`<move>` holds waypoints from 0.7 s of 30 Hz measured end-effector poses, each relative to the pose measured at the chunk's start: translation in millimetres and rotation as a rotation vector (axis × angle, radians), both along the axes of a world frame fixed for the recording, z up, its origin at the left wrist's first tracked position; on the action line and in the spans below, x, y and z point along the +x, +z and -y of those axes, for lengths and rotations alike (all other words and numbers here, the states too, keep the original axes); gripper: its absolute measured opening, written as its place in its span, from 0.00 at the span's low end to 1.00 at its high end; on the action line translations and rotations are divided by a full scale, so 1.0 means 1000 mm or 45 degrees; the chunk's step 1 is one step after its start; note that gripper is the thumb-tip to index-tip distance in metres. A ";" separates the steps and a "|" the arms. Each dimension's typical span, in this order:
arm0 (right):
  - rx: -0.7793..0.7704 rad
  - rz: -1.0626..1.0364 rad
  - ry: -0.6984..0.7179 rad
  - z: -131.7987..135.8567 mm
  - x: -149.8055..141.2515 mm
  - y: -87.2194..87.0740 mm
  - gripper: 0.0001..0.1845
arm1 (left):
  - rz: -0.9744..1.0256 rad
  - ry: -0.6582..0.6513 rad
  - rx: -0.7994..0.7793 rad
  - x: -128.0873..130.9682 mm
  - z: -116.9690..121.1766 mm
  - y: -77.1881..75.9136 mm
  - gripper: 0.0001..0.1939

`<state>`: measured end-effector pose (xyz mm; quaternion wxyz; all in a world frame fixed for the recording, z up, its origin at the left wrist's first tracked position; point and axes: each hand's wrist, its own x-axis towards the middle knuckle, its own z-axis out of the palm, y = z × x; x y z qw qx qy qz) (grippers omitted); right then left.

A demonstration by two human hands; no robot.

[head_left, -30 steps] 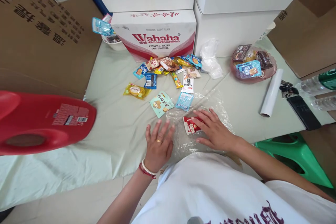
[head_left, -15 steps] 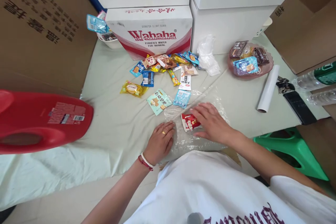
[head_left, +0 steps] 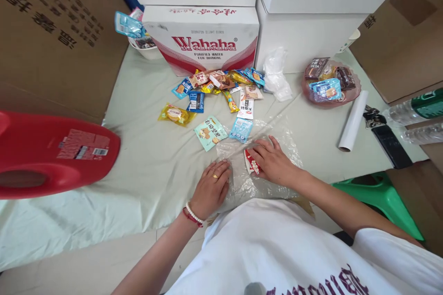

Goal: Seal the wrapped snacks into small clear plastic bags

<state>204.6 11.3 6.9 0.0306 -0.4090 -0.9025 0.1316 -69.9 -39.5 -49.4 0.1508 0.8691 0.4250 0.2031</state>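
A clear plastic film sheet lies on the pale green cloth in front of me. A red and white snack packet sits on it. My right hand lies flat over the packet, fingers stretched toward the left. My left hand has its fingers curled down on the left edge of the film, a ring on one finger. A teal snack packet and a light blue one lie just beyond the film.
A pile of several snack packets lies before the Wahaha box. A pink dish of snacks, a white film roll, a phone and bottles are right. A red jug lies left; a green stool lower right.
My left hand went from flat and spread to curled on the film's edge. My right hand slid left over the red packet, covering more of it.
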 end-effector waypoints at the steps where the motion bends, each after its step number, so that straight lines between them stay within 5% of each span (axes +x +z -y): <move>1: -0.013 -0.020 -0.001 0.000 0.001 0.001 0.39 | 0.022 0.009 0.011 0.000 0.000 0.000 0.19; 4: -0.055 -0.081 -0.001 0.001 0.012 0.008 0.43 | 0.077 0.007 0.035 -0.001 0.001 0.002 0.20; 8: -0.062 -0.129 -0.004 0.000 0.027 0.014 0.30 | 0.075 -0.011 0.036 -0.001 0.002 0.001 0.20; 16: -0.026 -0.153 -0.074 0.004 0.012 -0.004 0.31 | 0.070 0.016 0.005 -0.004 0.005 0.003 0.29; 21: -0.077 -0.423 0.013 0.024 0.042 0.014 0.34 | 0.072 -0.227 -0.091 -0.016 0.005 0.015 0.35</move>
